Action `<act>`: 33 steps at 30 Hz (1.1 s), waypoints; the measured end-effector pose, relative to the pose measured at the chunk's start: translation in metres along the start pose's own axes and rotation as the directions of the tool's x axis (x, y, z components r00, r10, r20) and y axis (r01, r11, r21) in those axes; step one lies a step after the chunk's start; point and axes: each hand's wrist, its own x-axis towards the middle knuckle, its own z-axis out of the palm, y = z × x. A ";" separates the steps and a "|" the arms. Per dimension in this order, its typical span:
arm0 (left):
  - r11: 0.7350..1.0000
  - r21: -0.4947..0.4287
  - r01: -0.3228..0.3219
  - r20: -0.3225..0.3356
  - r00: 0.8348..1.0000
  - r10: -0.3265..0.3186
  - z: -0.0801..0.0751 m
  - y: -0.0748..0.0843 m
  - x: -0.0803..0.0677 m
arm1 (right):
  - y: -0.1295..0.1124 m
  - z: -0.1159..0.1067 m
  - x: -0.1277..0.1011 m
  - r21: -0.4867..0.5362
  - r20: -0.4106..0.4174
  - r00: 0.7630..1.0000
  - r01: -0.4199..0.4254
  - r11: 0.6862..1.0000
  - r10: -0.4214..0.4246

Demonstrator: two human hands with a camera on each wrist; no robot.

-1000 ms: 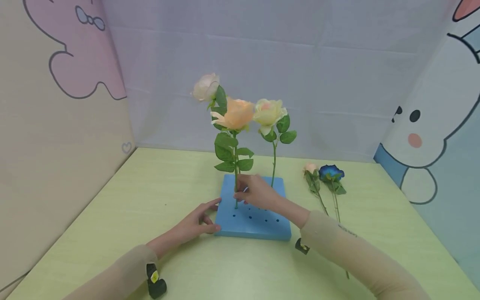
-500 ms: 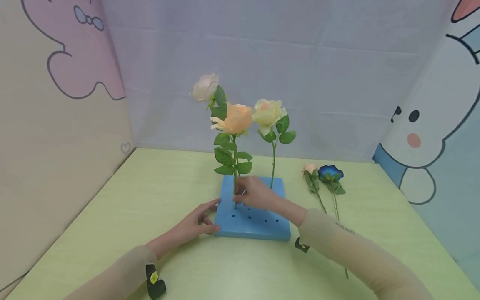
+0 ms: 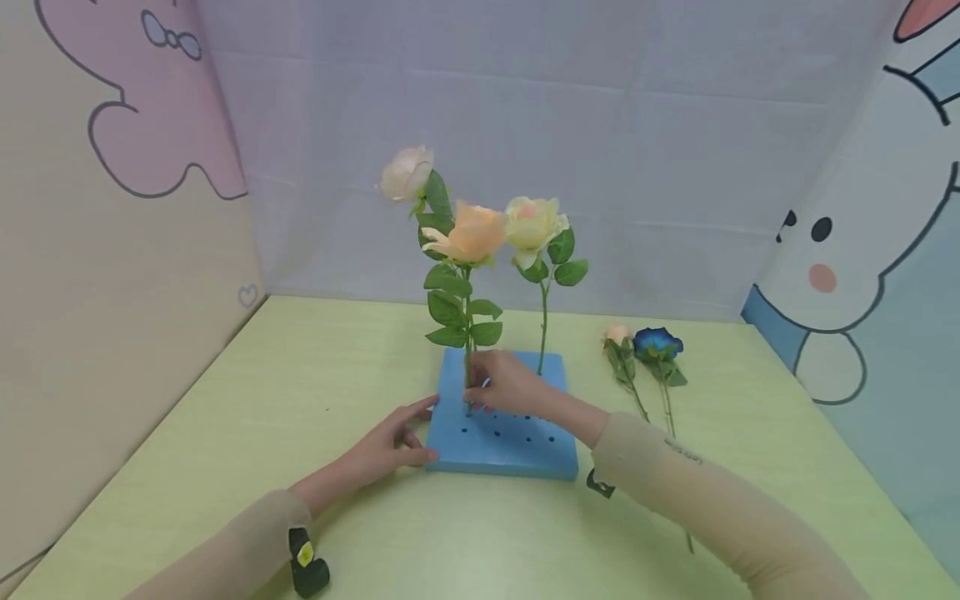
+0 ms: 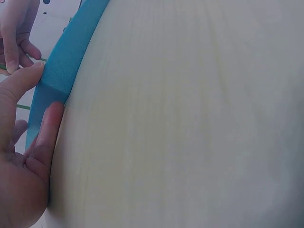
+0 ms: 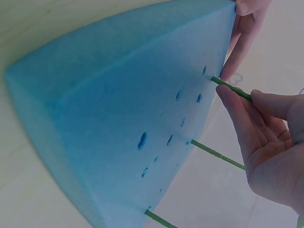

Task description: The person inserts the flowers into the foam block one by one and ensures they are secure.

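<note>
My right hand (image 3: 506,383) pinches the green stem of a peach rose (image 3: 472,235) between thumb and fingertips. The rose stands upright, its lower end in a hole near the left side of a blue foam block (image 3: 502,454). In the right wrist view the pinched stem (image 5: 230,88) meets the block's surface. My left hand (image 3: 393,442) touches the block's left edge with index finger and thumb extended; the left wrist view shows its fingers against the block's side (image 4: 71,57). Behind, a pale pink rose (image 3: 407,175) and a cream-yellow rose (image 3: 534,225) stand in the block.
Right of the block, a small peach rose (image 3: 618,335) and a blue rose (image 3: 658,343) lie on the pale yellow table (image 3: 375,533), their stems partly hidden by the right sleeve. Several holes show in the block's front half. Cartoon-printed cloth walls (image 3: 562,125) enclose the table.
The peach rose dips lower, then rises slightly, ending a little below its earlier height, with my right hand still pinching its stem. My left hand stays at the block's edge.
</note>
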 end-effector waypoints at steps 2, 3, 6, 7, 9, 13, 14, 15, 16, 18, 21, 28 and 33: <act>1.000 0.002 0.001 -0.001 1.000 -0.001 0.000 0.000 -0.001 | 0.000 0.001 0.000 -0.001 0.005 1.000 -0.001 1.000 0.001; 1.000 0.003 0.004 -0.002 1.000 -0.004 -0.001 0.000 -0.001 | 0.001 0.001 0.000 -0.003 0.007 1.000 -0.001 1.000 0.001; 1.000 0.003 0.008 -0.003 1.000 -0.008 0.000 0.000 -0.001 | 0.001 0.002 0.000 0.003 0.006 1.000 -0.004 1.000 0.004; 1.000 0.005 0.008 -0.003 1.000 -0.008 0.000 0.000 -0.001 | 0.001 0.002 0.000 0.004 0.005 1.000 -0.005 1.000 0.005; 1.000 0.007 0.014 -0.004 1.000 -0.014 0.001 0.000 -0.001 | 0.001 0.002 0.000 0.003 0.005 1.000 -0.007 1.000 0.007; 1.000 0.007 0.002 -0.001 1.000 -0.002 0.000 -0.001 -0.001 | 0.002 0.002 0.001 0.006 0.008 1.000 -0.002 1.000 0.002; 1.000 0.006 0.000 -0.002 1.000 0.000 0.000 -0.001 -0.001 | 0.002 0.002 0.001 0.007 0.009 1.000 0.001 1.000 -0.001; 1.000 0.005 -0.001 -0.003 1.000 0.001 -0.001 -0.001 -0.001 | 0.002 0.002 0.002 0.011 0.010 1.000 0.004 1.000 -0.004; 1.000 0.006 0.000 -0.004 1.000 0.000 -0.001 -0.001 -0.001 | 0.001 0.001 0.002 0.010 0.009 1.000 0.005 1.000 -0.005; 1.000 0.006 0.000 -0.004 1.000 0.000 -0.001 0.001 -0.001 | 0.002 0.001 0.003 0.013 0.013 1.000 0.002 1.000 -0.002; 1.000 0.011 0.008 0.000 1.000 -0.008 -0.002 0.002 -0.001 | 0.001 0.000 0.004 0.010 0.017 1.000 -0.004 1.000 0.004; 1.000 0.017 0.020 0.001 1.000 -0.020 -0.002 0.003 0.001 | 0.001 0.000 0.003 0.004 0.021 0.999 -0.027 1.000 0.026; 0.999 0.021 0.033 -0.005 0.999 -0.033 -0.002 0.004 0.000 | 0.000 0.000 0.002 -0.005 0.024 0.999 -0.037 0.999 0.037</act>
